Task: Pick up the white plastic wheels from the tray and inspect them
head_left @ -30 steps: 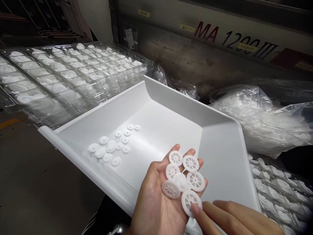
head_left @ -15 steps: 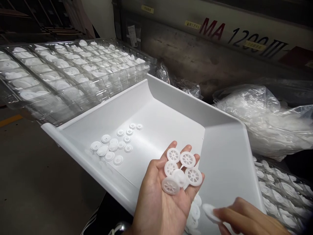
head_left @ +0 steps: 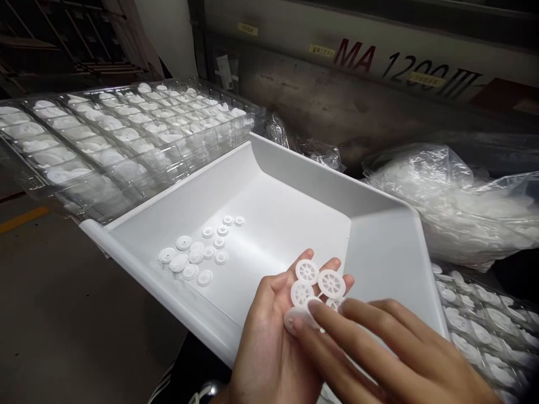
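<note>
My left hand (head_left: 273, 336) is palm up, holding several small white plastic wheels (head_left: 306, 271) with spokes; thin plastic strips show between some of them. Over that palm reaches my right hand (head_left: 379, 342), its thumb and forefinger closing on a white wheel (head_left: 292, 321) at the near side of the bunch. The right fingers hide part of the bunch. Both hands are above the near right part of a large pale grey tray (head_left: 295, 196). Several loose white discs (head_left: 196, 252) lie at the tray's left side, and more are partly hidden below my hands.
A clear compartment tray (head_left: 177, 163) full of white parts stands at the left. Another filled compartment tray (head_left: 484, 331) lies at the lower right, below a clear plastic bag (head_left: 458, 207) of white parts. A large machine (head_left: 278, 84) stands behind.
My right hand has moved left and up from beside the left hand, where it held a white disc, onto the bunch of wheels. The left hand has barely moved. The view has shifted slightly.
</note>
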Demonstrator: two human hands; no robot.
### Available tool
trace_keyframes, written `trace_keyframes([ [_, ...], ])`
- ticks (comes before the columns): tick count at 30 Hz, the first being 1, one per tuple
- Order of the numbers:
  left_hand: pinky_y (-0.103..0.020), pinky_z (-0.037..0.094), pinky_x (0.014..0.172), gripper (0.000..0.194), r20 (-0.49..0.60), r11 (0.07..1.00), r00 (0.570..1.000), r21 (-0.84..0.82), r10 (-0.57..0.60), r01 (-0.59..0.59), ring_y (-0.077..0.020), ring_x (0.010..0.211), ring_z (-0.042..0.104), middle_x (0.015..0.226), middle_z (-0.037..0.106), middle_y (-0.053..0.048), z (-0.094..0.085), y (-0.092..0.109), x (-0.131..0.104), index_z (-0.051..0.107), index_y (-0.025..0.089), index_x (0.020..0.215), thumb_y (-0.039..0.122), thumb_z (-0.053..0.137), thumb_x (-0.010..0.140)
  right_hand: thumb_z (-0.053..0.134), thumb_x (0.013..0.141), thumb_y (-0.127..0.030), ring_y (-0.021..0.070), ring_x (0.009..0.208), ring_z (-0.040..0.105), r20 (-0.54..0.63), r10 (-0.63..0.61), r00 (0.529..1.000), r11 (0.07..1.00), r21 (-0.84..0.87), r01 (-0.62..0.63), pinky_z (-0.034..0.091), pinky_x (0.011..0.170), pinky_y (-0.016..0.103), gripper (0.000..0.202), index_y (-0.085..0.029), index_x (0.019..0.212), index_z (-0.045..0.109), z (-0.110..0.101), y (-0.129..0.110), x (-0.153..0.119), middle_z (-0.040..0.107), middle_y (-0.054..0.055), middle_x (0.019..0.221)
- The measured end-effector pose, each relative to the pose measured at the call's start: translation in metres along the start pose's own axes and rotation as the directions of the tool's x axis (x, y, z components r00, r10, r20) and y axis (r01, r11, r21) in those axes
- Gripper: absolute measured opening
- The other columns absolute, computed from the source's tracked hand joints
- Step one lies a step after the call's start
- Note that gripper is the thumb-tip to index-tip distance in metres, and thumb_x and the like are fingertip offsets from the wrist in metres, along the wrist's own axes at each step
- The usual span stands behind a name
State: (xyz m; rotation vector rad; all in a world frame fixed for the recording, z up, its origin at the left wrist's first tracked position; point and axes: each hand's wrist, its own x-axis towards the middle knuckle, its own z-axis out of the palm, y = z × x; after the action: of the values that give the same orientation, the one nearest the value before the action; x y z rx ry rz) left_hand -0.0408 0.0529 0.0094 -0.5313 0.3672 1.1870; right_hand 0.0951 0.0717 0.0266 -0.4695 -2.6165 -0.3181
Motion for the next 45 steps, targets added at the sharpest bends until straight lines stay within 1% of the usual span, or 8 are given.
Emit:
trace_keyframes([
  [4, -0.037, 0.039, 0.105, 0.050, 0.037, 1.000, 0.999, 0.023, -0.010, 0.009, -0.0258, 0.110, 0.064, 0.123, 0.062, -0.015, 0.000, 0.002, -0.003, 0.041, 0.016, 0.137, 0.036, 0.032, 0.092, 0.039, 0.094, -0.002, 0.0196, 0.095, 0.058, -0.060, -0.048, 0.997, 0.999, 0.018, 0.050, 0.044, 0.075, 0.039, 0.029, -0.014, 0.097, 0.066, 0.007, -0.001, 0.015, 0.068, 0.002, 0.105],
  [7, -0.035, 0.039, 0.103, 0.051, 0.108, 0.999, 0.993, 0.026, -0.039, 0.036, -0.0245, 0.109, 0.063, 0.126, 0.059, -0.014, -0.004, 0.003, -0.003, 0.036, 0.017, 0.140, 0.036, 0.036, 0.092, 0.040, 0.094, -0.003, 0.0174, 0.091, 0.059, -0.022, -0.085, 0.996, 0.996, -0.009, 0.085, 0.047, 0.070, 0.037, 0.030, -0.017, 0.093, 0.067, 0.000, 0.004, 0.011, 0.070, -0.002, 0.100],
  [12, -0.031, 0.042, 0.089, 0.055, 0.253, 0.999, 0.966, 0.019, -0.053, 0.050, -0.0190, 0.096, 0.064, 0.115, 0.061, -0.012, -0.008, 0.002, -0.004, 0.027, 0.018, 0.144, 0.030, 0.041, 0.092, 0.046, 0.097, -0.016, 0.0231, 0.110, 0.057, 0.060, 0.046, 0.997, 0.999, -0.017, -0.045, 0.047, 0.088, 0.036, 0.032, -0.022, 0.125, 0.060, -0.019, 0.037, -0.009, 0.061, 0.005, 0.125],
  [18, -0.038, 0.038, 0.095, 0.049, 0.272, 0.985, 0.952, 0.135, -0.140, 0.107, -0.0235, 0.108, 0.057, 0.123, 0.059, -0.016, -0.003, 0.002, -0.010, 0.047, 0.010, 0.135, 0.034, 0.037, 0.093, 0.042, 0.099, -0.017, 0.0185, 0.108, 0.060, 0.153, 0.083, 0.985, 0.995, 0.042, -0.090, 0.052, 0.084, 0.029, 0.037, -0.027, 0.133, 0.054, -0.016, 0.073, -0.028, 0.053, 0.004, 0.135],
  [22, -0.041, 0.035, 0.099, 0.048, 0.311, 0.971, 0.935, 0.216, -0.172, 0.107, -0.0233, 0.108, 0.055, 0.122, 0.058, -0.016, -0.006, 0.003, -0.008, 0.052, 0.010, 0.133, 0.034, 0.037, 0.093, 0.045, 0.100, -0.026, 0.0143, 0.102, 0.064, 0.191, 0.145, 0.971, 0.975, 0.138, -0.173, 0.056, 0.080, 0.025, 0.031, -0.029, 0.130, 0.054, -0.011, 0.073, -0.034, 0.056, 0.001, 0.132],
  [29, -0.042, 0.035, 0.098, 0.054, 0.269, 0.978, 0.946, 0.150, -0.181, 0.145, -0.0222, 0.100, 0.057, 0.120, 0.058, -0.017, -0.010, 0.001, -0.005, 0.046, 0.008, 0.137, 0.035, 0.045, 0.090, 0.055, 0.093, -0.013, 0.0109, 0.106, 0.061, 0.126, 0.173, 0.977, 0.927, 0.316, -0.204, 0.051, 0.089, 0.014, 0.022, -0.017, 0.114, 0.060, -0.010, 0.070, -0.024, 0.061, 0.006, 0.119],
  [42, -0.043, 0.037, 0.100, 0.048, 0.280, 0.973, 0.942, 0.186, -0.186, 0.137, -0.0247, 0.110, 0.058, 0.131, 0.058, -0.016, -0.009, 0.003, -0.005, 0.054, 0.009, 0.131, 0.033, 0.044, 0.090, 0.054, 0.092, -0.010, 0.0131, 0.109, 0.061, 0.133, 0.237, 0.962, 0.895, 0.356, -0.269, 0.051, 0.093, 0.015, 0.026, -0.018, 0.117, 0.057, -0.009, 0.058, -0.030, 0.056, 0.008, 0.124],
  [45, -0.043, 0.037, 0.100, 0.048, 0.259, 0.972, 0.947, 0.185, -0.189, 0.144, -0.0244, 0.108, 0.059, 0.130, 0.058, -0.016, -0.010, 0.003, -0.005, 0.053, 0.010, 0.131, 0.032, 0.045, 0.090, 0.054, 0.091, -0.007, 0.0137, 0.106, 0.061, 0.128, 0.241, 0.962, 0.876, 0.398, -0.272, 0.055, 0.087, 0.017, 0.029, -0.018, 0.118, 0.056, -0.011, 0.055, -0.030, 0.054, 0.009, 0.124],
])
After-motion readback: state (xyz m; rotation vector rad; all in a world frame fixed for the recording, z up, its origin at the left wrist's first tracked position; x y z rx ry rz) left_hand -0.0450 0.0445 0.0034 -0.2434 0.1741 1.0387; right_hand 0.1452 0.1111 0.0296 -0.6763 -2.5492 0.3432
